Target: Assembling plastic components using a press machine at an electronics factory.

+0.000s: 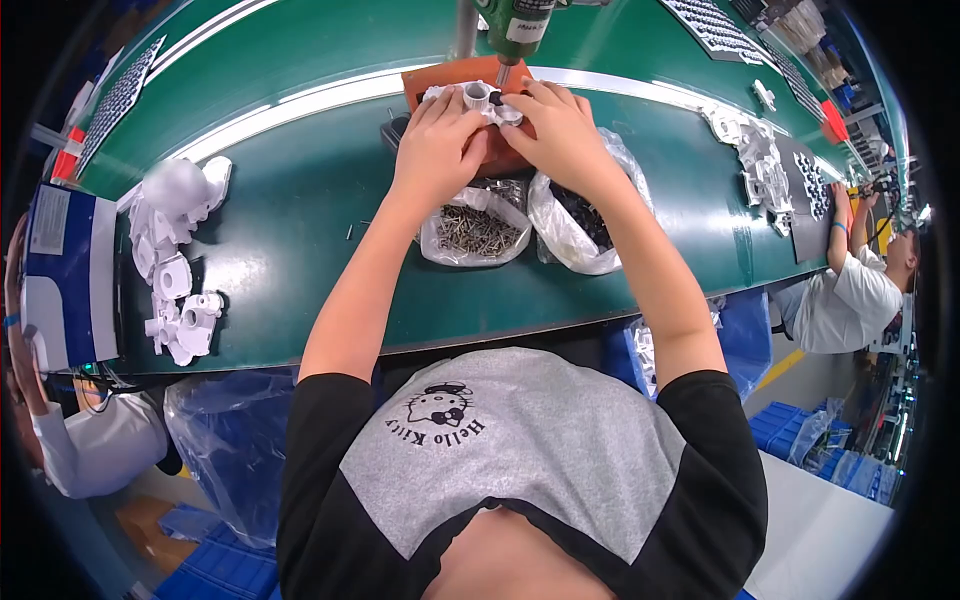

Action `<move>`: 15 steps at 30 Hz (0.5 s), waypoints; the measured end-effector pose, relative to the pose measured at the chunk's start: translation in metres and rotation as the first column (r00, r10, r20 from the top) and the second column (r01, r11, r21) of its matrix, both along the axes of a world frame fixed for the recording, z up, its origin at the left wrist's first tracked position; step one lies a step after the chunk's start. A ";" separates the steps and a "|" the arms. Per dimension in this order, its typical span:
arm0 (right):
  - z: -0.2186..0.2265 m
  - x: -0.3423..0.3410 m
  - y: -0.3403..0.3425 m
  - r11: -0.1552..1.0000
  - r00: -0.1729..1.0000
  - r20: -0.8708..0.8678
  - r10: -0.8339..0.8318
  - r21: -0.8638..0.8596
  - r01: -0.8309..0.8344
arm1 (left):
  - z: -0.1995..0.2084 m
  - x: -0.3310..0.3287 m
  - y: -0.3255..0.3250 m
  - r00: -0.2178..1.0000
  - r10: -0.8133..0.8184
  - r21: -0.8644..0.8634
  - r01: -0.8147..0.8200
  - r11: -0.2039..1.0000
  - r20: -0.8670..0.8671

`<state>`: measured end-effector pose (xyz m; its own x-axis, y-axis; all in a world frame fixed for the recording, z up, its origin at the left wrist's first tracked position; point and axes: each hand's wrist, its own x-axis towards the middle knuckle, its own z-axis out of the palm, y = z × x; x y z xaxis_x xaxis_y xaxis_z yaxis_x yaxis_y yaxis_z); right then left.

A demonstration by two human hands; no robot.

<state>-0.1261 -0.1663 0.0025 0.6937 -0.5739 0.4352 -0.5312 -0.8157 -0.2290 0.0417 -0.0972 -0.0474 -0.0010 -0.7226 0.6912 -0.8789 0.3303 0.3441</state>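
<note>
from where i stand, one line of dark lettering (447, 440) reads clearly, curving under a cat-head print (440, 403) on the grey-and-black shirt (540, 440). the white label (526, 30) on the green power tool (508, 44) bears dark characters i can't make out; the pale sheet (50, 222) on the blue-and-white box (80, 290) is too small to read.

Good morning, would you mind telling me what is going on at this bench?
A person has the left hand and right hand on a white plastic part over an orange fixture, beneath a green power tool. Whether its tip touches the part is unclear. Nearer the person are a bag of screws and a bag of dark pieces.
</note>
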 end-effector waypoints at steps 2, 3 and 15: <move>0.018 -0.001 0.026 0.999 0.997 0.076 0.015 0.033 -0.017 | -0.002 0.002 0.001 1.000 0.000 0.011 0.000 1.000 -0.005; 0.016 -0.002 0.036 0.987 0.990 0.091 0.110 0.103 -0.120 | -0.003 0.004 0.002 1.000 -0.001 0.023 0.001 1.000 -0.010; -0.064 0.018 0.095 0.962 0.960 -0.075 0.271 0.065 -0.266 | -0.002 0.002 0.002 1.000 -0.001 -0.012 0.001 1.000 -0.014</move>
